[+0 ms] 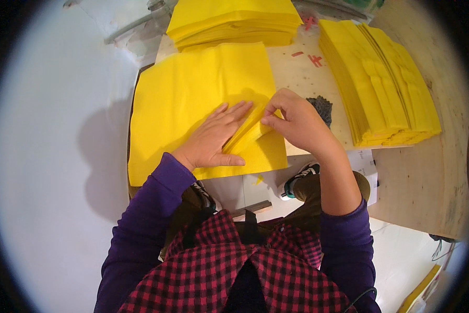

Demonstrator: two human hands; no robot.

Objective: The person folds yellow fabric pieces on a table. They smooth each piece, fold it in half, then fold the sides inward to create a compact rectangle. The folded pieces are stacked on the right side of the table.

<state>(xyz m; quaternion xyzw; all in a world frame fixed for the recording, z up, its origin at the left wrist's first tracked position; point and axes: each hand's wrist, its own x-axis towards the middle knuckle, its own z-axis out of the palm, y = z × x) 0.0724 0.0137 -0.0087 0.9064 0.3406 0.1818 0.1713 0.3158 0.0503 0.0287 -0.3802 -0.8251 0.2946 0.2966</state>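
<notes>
A large yellow felt-like sheet (192, 83) lies at the near left end of the wooden table. My left hand (213, 133) rests flat on it, fingers stretched out and thumb apart. Just right of that hand, a narrow folded yellow strip (242, 136) runs slantwise over the sheet; whether it is a fold of the sheet or a separate piece, I cannot tell. My right hand (292, 117) pinches the strip's upper end between thumb and forefinger, the other fingers curled in. Its exact fingertip contact is partly hidden.
A thick stack of yellow sheets (234, 23) stands at the back. More folded yellow stacks (375, 83) sit at the right on the wooden table (302, 78). A crumpled dark grey cloth (322, 109) lies beside my right wrist. A white wall (51, 130) rises close on the left.
</notes>
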